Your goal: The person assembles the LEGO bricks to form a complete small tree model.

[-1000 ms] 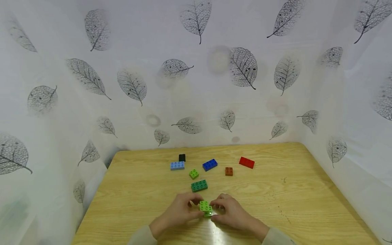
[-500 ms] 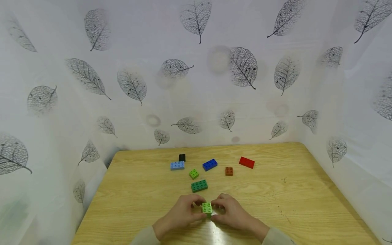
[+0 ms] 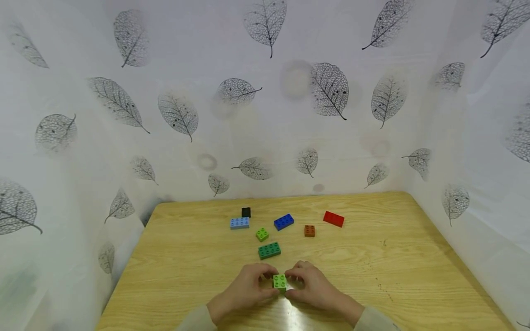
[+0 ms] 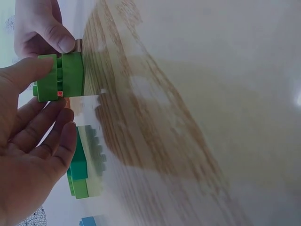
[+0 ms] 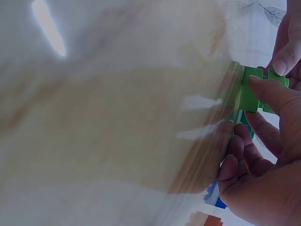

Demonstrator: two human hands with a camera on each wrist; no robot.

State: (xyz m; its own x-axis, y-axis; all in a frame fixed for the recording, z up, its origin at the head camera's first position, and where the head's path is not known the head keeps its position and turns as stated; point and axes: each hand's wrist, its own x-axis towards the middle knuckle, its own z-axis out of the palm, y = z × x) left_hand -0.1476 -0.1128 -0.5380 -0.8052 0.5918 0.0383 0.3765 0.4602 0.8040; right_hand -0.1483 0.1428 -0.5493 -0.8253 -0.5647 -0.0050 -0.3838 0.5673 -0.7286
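Two small lime-green toy bricks stand one above the other at the table's near middle. My left hand [image 3: 250,284] pinches the upper brick [image 4: 47,82] between thumb and fingertips. With its thumb and a finger, my right hand [image 3: 312,286] grips the lower brick [image 5: 250,92], which sits on the tabletop. Studs of the lower brick show in a narrow gap under the upper one in the left wrist view. Seen from the head, the upper brick covers most of the lower one.
Beyond the hands lie a dark green brick [image 3: 269,250], a small lime brick [image 3: 262,234], a light blue brick [image 3: 239,223], a black piece [image 3: 246,212], a blue brick [image 3: 283,222], an orange-brown brick [image 3: 309,231] and a red brick [image 3: 333,219]. A leaf-patterned curtain [image 3: 265,128] surrounds the wooden table [image 3: 186,266].
My left hand has moved the upper brick slightly right and toward me, from offset to lined up over the lower one. The right hand has stayed in place.
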